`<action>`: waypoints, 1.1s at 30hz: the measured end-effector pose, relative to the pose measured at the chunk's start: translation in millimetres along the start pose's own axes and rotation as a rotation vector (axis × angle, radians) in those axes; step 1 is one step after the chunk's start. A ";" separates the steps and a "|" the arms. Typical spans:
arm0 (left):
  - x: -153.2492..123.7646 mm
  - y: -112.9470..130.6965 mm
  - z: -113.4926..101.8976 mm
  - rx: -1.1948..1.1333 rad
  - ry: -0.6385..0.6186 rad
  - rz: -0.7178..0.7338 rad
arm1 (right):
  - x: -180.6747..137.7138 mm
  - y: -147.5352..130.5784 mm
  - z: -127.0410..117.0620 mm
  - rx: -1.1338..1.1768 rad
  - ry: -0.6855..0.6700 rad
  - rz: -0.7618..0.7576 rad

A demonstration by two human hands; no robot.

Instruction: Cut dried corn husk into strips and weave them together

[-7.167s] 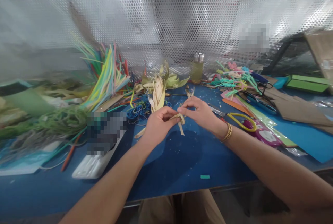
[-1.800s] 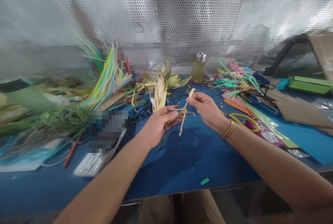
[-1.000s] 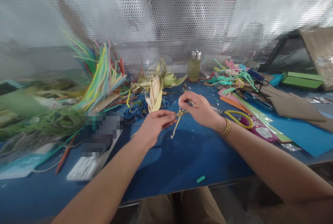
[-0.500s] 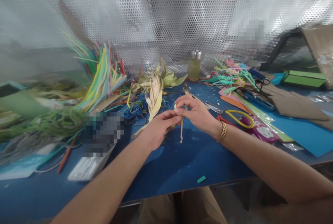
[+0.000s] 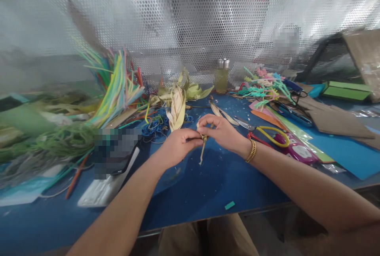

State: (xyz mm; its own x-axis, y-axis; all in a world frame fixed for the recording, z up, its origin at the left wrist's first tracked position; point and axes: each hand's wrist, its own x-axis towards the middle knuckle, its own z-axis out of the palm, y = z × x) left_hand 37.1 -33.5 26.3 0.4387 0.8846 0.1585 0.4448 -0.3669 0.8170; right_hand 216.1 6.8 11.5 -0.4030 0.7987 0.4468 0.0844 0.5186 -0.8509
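Observation:
Over the middle of the blue table (image 5: pixel 208 192) my two hands meet around a small piece made of dried husk strips (image 5: pixel 202 149). My left hand (image 5: pixel 175 148) pinches it from the left with closed fingers. My right hand (image 5: pixel 221 131), with a gold bracelet at the wrist, pinches the top of the same piece, fingers curled. A thin tail of the strip hangs down below both hands. The knot itself is mostly hidden by my fingers.
Dried corn husks (image 5: pixel 178 101) and blue rubber bands (image 5: pixel 152 125) lie just behind my hands. Coloured strips (image 5: pixel 117 85) fan out at the left. Yellow-handled scissors (image 5: pixel 268 134), a small bottle (image 5: pixel 222 75), coloured paper and brown card (image 5: pixel 335 121) fill the right. A perforated metal screen (image 5: pixel 190 22) backs the table.
My hands have closed together on the husk piece and shifted slightly toward me. Earlier the strips stuck out in a cross; now only one tail hangs below my fingers.

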 end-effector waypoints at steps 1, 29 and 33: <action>-0.6 1.1 4.0 -0.140 0.008 -0.057 | 0.1 -0.6 -0.4 0.011 0.017 -0.003; 5.1 1.8 42.1 -1.146 0.161 -0.365 | 5.8 3.0 -1.9 0.228 0.276 0.073; 5.6 -0.5 37.0 -1.194 0.258 -0.394 | 8.5 0.6 -17.4 -0.164 0.258 -0.137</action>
State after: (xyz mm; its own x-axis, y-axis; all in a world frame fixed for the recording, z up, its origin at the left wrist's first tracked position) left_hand 68.2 -39.0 6.2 0.2151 0.9530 -0.2132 -0.5215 0.2967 0.8000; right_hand 228.6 19.2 19.6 -0.1783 0.7579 0.6275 0.1991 0.6523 -0.7313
